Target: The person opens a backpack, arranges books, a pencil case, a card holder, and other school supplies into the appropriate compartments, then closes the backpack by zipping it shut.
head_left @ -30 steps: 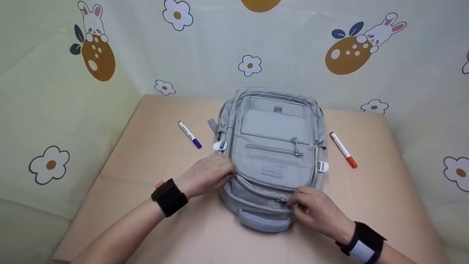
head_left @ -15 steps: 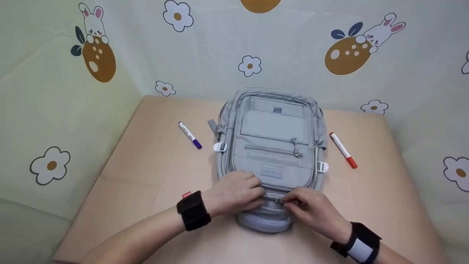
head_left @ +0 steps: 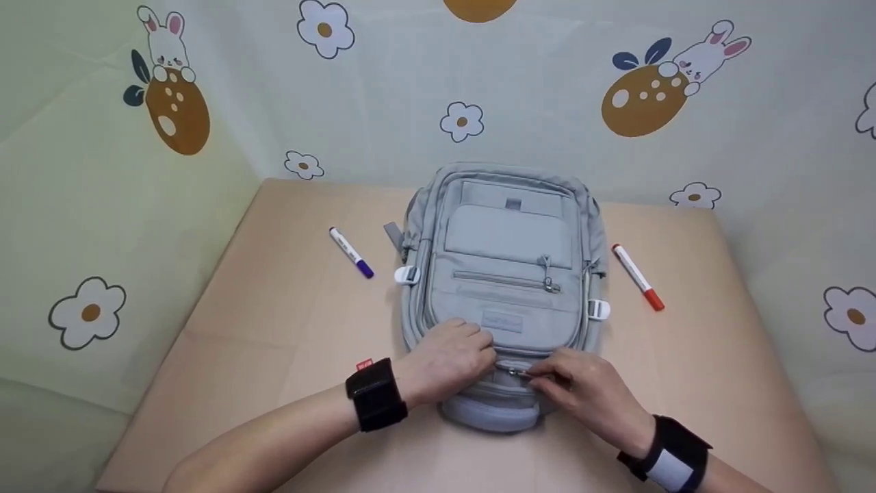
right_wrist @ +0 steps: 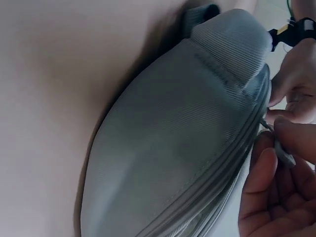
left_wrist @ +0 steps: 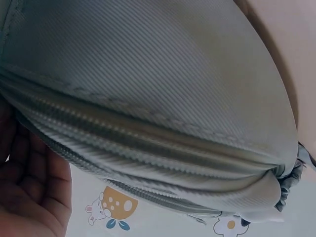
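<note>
The grey backpack (head_left: 506,236) lies lengthwise, its handle (head_left: 489,415) pointing nearest; the left hand (head_left: 446,363) grips its fabric, the right hand (head_left: 588,387) pinches a zipper pull (head_left: 518,373).

a wide black band (head_left: 377,395) wraps the left wrist, a small red tag (head_left: 365,365) with pale marks jutting from its upper edge. the right wrist wears a black strap (head_left: 695,453) with a pale grey rectangular patch (head_left: 669,471). left hand (head_left: 448,361), right hand (head_left: 592,394) and forearms (head_left: 274,438) are bare.
</note>
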### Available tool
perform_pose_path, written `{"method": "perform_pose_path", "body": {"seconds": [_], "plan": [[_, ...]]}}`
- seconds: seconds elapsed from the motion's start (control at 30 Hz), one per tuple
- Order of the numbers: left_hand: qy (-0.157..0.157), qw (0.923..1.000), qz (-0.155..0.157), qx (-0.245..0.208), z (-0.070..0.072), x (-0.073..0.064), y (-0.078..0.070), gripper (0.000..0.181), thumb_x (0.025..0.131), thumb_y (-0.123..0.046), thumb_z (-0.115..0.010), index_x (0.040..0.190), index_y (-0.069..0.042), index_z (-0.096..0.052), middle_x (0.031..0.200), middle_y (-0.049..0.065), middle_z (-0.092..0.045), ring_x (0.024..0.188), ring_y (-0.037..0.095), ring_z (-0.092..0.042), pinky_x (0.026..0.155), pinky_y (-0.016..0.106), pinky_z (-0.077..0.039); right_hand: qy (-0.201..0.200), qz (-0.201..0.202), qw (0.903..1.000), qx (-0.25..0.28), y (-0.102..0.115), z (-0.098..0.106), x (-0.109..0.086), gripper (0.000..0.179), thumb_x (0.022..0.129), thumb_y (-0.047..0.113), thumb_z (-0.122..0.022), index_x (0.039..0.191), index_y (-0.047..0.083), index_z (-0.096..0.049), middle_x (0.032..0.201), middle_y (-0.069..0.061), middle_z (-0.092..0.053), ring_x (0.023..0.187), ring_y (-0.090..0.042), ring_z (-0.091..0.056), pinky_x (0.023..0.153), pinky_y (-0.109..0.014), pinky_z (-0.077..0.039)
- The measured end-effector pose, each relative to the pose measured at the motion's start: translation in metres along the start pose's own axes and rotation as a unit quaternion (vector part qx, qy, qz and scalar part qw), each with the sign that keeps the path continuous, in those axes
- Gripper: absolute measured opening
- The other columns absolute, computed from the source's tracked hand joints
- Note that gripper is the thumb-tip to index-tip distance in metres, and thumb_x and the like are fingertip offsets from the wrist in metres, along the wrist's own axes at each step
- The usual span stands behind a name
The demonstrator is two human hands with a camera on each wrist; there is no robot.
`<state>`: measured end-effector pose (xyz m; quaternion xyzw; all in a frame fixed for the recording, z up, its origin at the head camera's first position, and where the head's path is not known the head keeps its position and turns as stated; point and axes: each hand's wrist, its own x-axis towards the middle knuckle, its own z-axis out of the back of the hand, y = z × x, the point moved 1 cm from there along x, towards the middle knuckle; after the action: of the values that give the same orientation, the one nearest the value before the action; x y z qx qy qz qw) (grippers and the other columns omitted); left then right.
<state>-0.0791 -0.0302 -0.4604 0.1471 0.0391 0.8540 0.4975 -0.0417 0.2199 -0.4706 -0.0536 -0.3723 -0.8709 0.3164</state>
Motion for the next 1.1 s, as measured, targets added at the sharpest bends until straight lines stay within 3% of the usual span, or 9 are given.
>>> {"method": "perform_pose_path", "body": {"seconds": [0.3,0.47,0.6,0.73,0.93,1.1], "plan": [[-0.011,0.9985,0.017,-0.051,-0.001,-0.001,0.001,0.011,0.099,-0.022,-0.063,0.088,-0.019,-0.067,0.086,-0.006,-0.058,0.074,0.012,-0.053,0.065,0.026,-0.042,-0.022,0.009,0.9966,-0.079,-0.014,0.016,-0.009,0.028,0.078,0.0,-0.086,0.098,0.018,-0.076,0.094,0.016,-0.069,0.083,-0.001,-0.062,0.07,-0.021,-0.052],[-0.013,0.9966,0.021,-0.078,-0.002,-0.001,0.003,0.021,0.103,-0.026,-0.058,0.086,-0.018,-0.067,0.083,-0.006,-0.057,0.072,0.013,-0.052,0.064,0.028,-0.043,-0.047,-0.017,0.9893,-0.137,-0.031,0.033,-0.016,0.032,0.076,-0.003,-0.087,0.095,0.019,-0.074,0.09,0.017,-0.066,0.081,0.001,-0.059,0.068,-0.024,-0.052],[-0.003,0.9964,0.021,-0.082,-0.002,0.0,0.004,0.022,0.103,-0.028,-0.059,0.085,-0.018,-0.067,0.082,-0.006,-0.056,0.072,0.013,-0.051,0.064,0.028,-0.043,-0.059,-0.012,0.9827,-0.175,-0.042,0.041,-0.021,0.033,0.076,-0.005,-0.087,0.096,0.016,-0.073,0.09,0.012,-0.068,0.082,-0.002,-0.061,0.068,-0.029,-0.054],[0.003,0.9961,0.024,-0.084,-0.001,0.001,0.003,0.021,0.101,-0.029,-0.061,0.085,-0.018,-0.068,0.081,-0.006,-0.055,0.071,0.013,-0.05,0.063,0.027,-0.042,-0.055,-0.022,0.9804,-0.188,-0.047,0.042,-0.024,0.031,0.077,-0.003,-0.086,0.099,0.015,-0.077,0.088,0.012,-0.066,0.079,-0.003,-0.058,0.066,-0.029,-0.053],[-0.012,0.9947,0.027,-0.098,0.0,0.003,0.002,0.017,0.097,-0.028,-0.065,0.085,-0.018,-0.069,0.08,-0.006,-0.057,0.07,0.013,-0.052,0.063,0.028,-0.044,-0.047,-0.052,0.9846,-0.16,-0.048,0.038,-0.026,0.027,0.075,0.0,-0.089,0.096,0.016,-0.081,0.083,0.016,-0.06,0.075,-0.001,-0.052,0.063,-0.023,-0.049],[-0.022,0.9928,0.024,-0.115,0.004,0.014,-0.004,0.014,0.095,-0.032,-0.068,0.09,-0.019,-0.07,0.083,-0.006,-0.059,0.073,0.013,-0.053,0.063,0.028,-0.044,-0.066,-0.057,0.9849,-0.149,-0.046,0.037,-0.027,0.025,0.073,0.004,-0.091,0.09,0.019,-0.08,0.083,0.019,-0.058,0.075,0.0,-0.051,0.061,-0.019,-0.047]]}}
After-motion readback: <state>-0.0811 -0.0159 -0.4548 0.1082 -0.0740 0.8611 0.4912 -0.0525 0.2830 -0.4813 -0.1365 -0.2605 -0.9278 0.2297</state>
